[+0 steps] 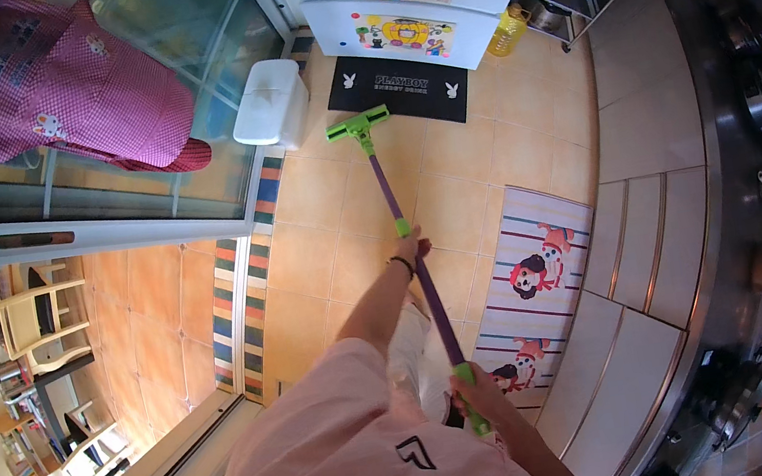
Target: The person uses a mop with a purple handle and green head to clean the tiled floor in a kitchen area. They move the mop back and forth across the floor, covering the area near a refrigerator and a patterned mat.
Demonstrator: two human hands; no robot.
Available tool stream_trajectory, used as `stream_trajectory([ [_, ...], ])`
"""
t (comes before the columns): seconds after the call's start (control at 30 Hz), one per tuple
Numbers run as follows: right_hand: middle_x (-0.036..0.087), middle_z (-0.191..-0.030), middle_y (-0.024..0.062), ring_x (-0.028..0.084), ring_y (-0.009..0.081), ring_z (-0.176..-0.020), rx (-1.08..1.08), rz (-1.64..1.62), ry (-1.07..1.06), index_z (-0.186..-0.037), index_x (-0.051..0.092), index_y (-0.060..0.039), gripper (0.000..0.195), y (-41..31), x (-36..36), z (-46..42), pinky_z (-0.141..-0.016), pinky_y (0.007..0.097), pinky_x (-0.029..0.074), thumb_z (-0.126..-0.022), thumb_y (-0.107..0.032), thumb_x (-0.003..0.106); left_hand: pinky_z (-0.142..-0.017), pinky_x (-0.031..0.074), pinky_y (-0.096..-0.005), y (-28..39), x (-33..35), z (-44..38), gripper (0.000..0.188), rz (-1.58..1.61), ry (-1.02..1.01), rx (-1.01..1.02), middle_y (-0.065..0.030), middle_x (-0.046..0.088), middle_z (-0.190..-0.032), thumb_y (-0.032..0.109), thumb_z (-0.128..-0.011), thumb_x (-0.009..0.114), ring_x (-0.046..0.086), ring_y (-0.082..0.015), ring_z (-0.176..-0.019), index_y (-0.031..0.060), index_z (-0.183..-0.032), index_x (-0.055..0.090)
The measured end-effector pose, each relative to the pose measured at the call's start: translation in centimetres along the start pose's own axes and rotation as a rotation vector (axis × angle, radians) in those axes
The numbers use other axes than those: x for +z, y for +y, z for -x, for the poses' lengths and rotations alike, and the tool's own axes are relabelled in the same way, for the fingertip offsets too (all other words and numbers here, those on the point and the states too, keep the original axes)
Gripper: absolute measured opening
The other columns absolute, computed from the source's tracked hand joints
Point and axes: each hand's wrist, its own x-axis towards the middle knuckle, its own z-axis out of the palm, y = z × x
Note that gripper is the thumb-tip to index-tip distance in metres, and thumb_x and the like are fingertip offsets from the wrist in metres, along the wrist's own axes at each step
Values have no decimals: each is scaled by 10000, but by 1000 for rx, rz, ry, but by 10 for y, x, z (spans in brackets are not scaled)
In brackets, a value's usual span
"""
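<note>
A mop with a purple pole and green head (358, 124) stretches from my body towards the fridge. My left hand (412, 246), with a dark bracelet at its wrist, is closed round the pole just below the upper green collar. Near the pole's lower end, my right hand (477, 393) grips the green handle by my waist. The mop head rests on the tan floor tiles, close to the left corner of a black mat (396, 90) and in front of a white bin (271, 103).
A white fridge (393, 22) bears children's drawings. A yellow oil bottle (509, 30) stands beside a wheeled metal rack (589, 22). Striped dog-print mat (534, 274) lies along the cabinets (652, 220) at right. Pink aprons (79, 98) hang on the glass sliding door (216, 222) at left.
</note>
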Motion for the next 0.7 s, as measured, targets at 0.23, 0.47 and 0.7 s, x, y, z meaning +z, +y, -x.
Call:
stream_trajectory([
  [0.23,532,-698,22,492,94,-498,-145,221,117,-1217,426,-75,464,27,-79,49,-426,246,421,-810,-173,624,-463,461,-307,-48,51,54,242,19,-184,-122,-35,467,-552,286,-866,581,493,-165,-474,98,-803,444],
  [0.47,510,-643,39,497,99,-503,-75,373,-31,-1250,389,-62,483,-82,-118,5,-433,278,436,-823,-159,593,-469,453,-305,15,59,18,384,47,-106,40,-31,432,-562,435,-837,580,491,-156,-493,90,-830,411],
  [0.7,482,-617,7,445,77,-462,152,275,-31,-1125,410,-60,323,-150,-173,-7,-396,241,388,-851,-139,562,-462,444,-319,5,140,-29,467,16,299,15,-52,436,-566,524,-854,487,467,-180,-471,68,-776,428],
])
